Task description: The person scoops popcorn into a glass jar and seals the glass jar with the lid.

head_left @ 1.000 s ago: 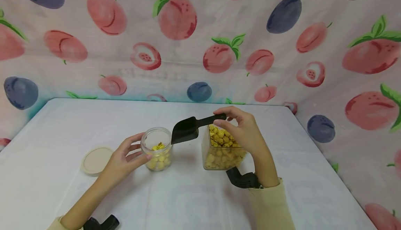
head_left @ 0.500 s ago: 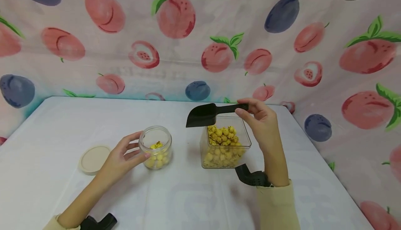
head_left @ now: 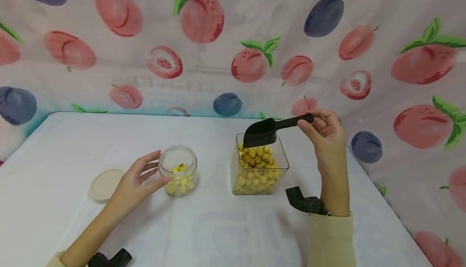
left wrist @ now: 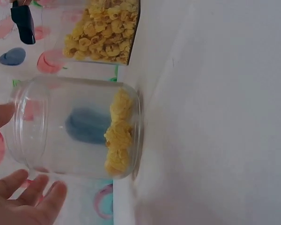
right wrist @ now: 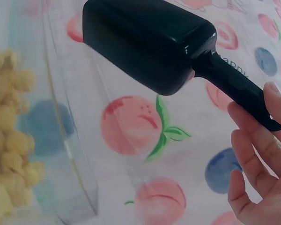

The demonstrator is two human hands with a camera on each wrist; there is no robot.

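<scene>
In the head view, my left hand (head_left: 134, 180) is at the left side of a clear round jar (head_left: 187, 184), thumb and fingertips about its neck. Some yellow popcorn (left wrist: 118, 133) lies in the bottom of the jar, which stands upright without a lid. My right hand (head_left: 325, 137) pinches the handle end of a black scoop (head_left: 260, 133) between thumb and fingers. The scoop's blade overlaps the back of a clear square container (head_left: 233, 178), raised above its rim. Plenty of popcorn (head_left: 256, 157) fills the lower part of that container.
A cream round lid (head_left: 105, 185) lies flat on the white-covered table (head_left: 204, 234), left of the jar. A fruit-print cloth (head_left: 214, 68) hangs behind. Black wrist mounts (head_left: 306, 202) sit on both forearms.
My right hand has moved the scoop up and rightward, away from beside the jar to over the square container. My left hand stays at the jar.
</scene>
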